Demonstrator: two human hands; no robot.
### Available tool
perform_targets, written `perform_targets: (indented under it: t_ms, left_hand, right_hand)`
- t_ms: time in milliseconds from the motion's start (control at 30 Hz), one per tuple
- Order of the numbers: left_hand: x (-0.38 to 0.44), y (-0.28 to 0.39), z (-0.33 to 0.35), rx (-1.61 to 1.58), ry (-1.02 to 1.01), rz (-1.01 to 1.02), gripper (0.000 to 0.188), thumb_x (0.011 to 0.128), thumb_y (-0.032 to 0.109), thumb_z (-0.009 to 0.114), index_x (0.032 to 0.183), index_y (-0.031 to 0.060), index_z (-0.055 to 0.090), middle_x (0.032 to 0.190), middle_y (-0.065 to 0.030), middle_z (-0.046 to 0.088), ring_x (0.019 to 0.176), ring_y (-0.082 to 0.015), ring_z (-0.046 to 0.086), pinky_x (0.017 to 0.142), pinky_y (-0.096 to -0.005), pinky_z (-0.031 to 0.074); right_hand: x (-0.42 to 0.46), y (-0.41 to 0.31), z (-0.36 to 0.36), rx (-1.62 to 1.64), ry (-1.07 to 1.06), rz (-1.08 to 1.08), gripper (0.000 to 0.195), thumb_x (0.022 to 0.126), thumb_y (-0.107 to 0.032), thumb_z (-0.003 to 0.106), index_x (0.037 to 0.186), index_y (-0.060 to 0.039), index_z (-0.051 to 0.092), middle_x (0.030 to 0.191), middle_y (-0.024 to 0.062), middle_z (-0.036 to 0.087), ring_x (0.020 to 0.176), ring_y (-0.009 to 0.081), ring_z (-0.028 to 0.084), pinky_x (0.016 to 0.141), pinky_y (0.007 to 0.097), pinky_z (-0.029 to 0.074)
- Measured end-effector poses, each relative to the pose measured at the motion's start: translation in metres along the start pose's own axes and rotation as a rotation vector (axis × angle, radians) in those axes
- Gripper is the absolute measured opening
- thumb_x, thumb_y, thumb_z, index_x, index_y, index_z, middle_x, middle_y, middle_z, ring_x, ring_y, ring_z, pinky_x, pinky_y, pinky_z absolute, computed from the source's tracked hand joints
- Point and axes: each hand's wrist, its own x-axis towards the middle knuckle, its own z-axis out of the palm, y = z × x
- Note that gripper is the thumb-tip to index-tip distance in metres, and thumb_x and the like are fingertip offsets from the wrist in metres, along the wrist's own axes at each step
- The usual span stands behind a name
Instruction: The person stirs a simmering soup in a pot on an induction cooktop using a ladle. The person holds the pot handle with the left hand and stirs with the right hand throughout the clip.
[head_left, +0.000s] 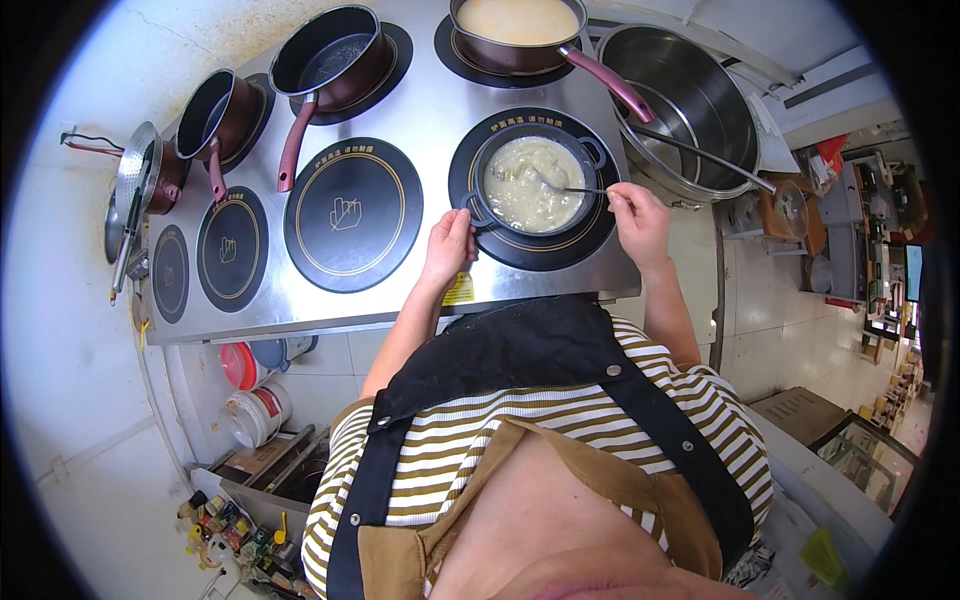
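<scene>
A small black two-handled pot (484, 169) stands on the front right round hob plate (536, 259). Inside it is a pale, thick, porridge-like food (529, 199) with greenish bits. My right hand (643, 225) pinches the thin handle of a metal spoon (574, 190), whose bowl dips into the food. At the pot's near left side, my left hand (448, 247) has its fingers closed at the loop handle (474, 206). That hand partly hides the handle.
Behind the pot, a saucepan of creamy liquid (517, 22) points its pink handle (611, 82) toward a large steel stockpot (712, 97), which has a metal rod across it. Dark saucepans (337, 67) (217, 112) and a perforated strainer (139, 169) are on the left. White buckets (255, 412) sit below the steel cooktop (442, 161).
</scene>
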Motion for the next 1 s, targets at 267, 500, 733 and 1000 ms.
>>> perform_targets:
  t_ms: [267, 500, 733, 1000]
  left_hand:
    - [0.000, 0.000, 0.000, 0.009, 0.008, 0.006, 0.028, 0.096, 0.029, 0.044, 0.077, 0.0093, 0.046, 0.051, 0.0016, 0.042, 0.040, -0.0088, 0.040, 0.038, -0.0216, 0.034]
    - [0.002, -0.002, -0.002, 0.022, -0.009, 0.005, 0.028, 0.096, 0.030, 0.044, 0.078, 0.0092, 0.046, 0.051, 0.0019, 0.042, 0.040, -0.0090, 0.040, 0.038, -0.0216, 0.034]
    - [0.000, 0.000, -0.001, 0.034, 0.000, 0.000, 0.029, 0.097, 0.030, 0.044, 0.078, 0.0089, 0.046, 0.051, 0.0017, 0.042, 0.040, -0.0089, 0.040, 0.039, -0.0219, 0.035]
    - [0.000, 0.000, -0.001, 0.032, -0.001, 0.002, 0.028, 0.097, 0.029, 0.043, 0.078, 0.0087, 0.046, 0.051, 0.0014, 0.042, 0.041, -0.0092, 0.041, 0.039, -0.0221, 0.035]
  right_hand:
    - [-0.003, -0.010, -0.019, 0.148, -0.035, 0.088, 0.009, 0.085, 0.000, 0.057, 0.092, 0.0026, 0.062, 0.080, 0.0048, 0.062, 0.067, 0.0083, 0.058, 0.061, 0.0203, 0.047]
    - [-0.005, -0.021, -0.018, 0.209, -0.283, 0.086, 0.006, 0.082, -0.002, 0.060, 0.087, -0.0007, 0.062, 0.075, 0.0064, 0.061, 0.065, 0.0130, 0.058, 0.058, 0.0247, 0.045]
    - [0.001, -0.021, -0.013, 0.183, -0.380, 0.065, 0.005, 0.080, -0.004, 0.061, 0.084, -0.0016, 0.062, 0.075, 0.0083, 0.061, 0.066, 0.0188, 0.059, 0.060, 0.0287, 0.045]
    - [0.004, -0.018, 0.005, 0.070, -0.424, -0.114, 0.005, 0.078, -0.007, 0.062, 0.082, -0.0042, 0.063, 0.072, 0.0094, 0.061, 0.065, 0.0249, 0.058, 0.059, 0.0328, 0.045]
